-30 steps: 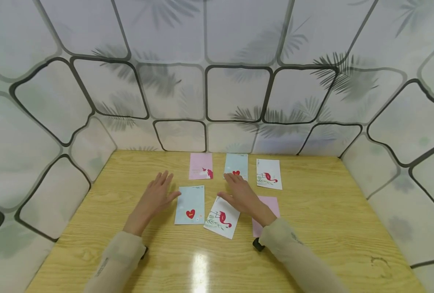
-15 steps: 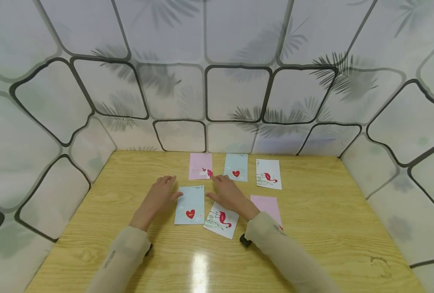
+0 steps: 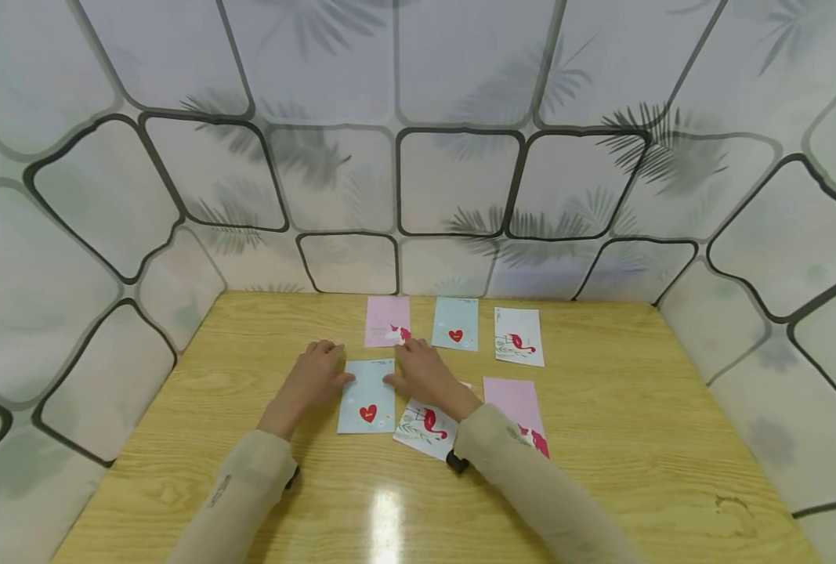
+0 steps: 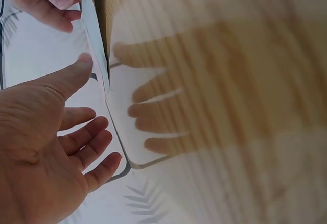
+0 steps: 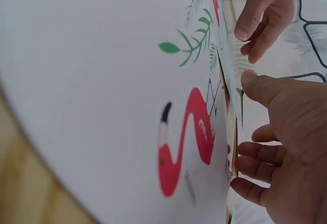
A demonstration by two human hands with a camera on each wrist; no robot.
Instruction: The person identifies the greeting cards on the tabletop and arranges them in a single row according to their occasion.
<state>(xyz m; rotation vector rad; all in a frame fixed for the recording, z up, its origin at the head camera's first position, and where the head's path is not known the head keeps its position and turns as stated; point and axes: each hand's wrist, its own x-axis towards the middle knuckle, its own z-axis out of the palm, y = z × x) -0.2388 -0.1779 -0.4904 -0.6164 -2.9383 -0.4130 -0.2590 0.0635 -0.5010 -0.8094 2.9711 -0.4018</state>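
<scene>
A light-blue card with a red heart [image 3: 368,392] lies at the front left of the table. My left hand [image 3: 312,377] hovers at its left edge, thumb tip over or at that edge; whether it touches, I cannot tell. In the left wrist view, the loosely bent fingers of the left hand [image 4: 48,147] hold nothing. At the card's upper right corner is my right hand [image 3: 426,374], thumb pointing at the card. Beneath its wrist lies a tilted white flamingo card [image 3: 418,431], partly hidden. The right wrist view shows the right hand [image 5: 301,142] with nothing gripped.
A back row holds a pink unicorn card [image 3: 387,317], a blue heart card [image 3: 456,317] and a white flamingo card [image 3: 519,337]. Another pink unicorn card [image 3: 512,399] lies front right, partly under the sleeve. Patterned panels [image 3: 453,180] enclose the wooden table [image 3: 622,439].
My right hand has moved left, away from the back blue card, to the front blue card. My left hand has shifted slightly right, its fingers bending more. The cards look unmoved.
</scene>
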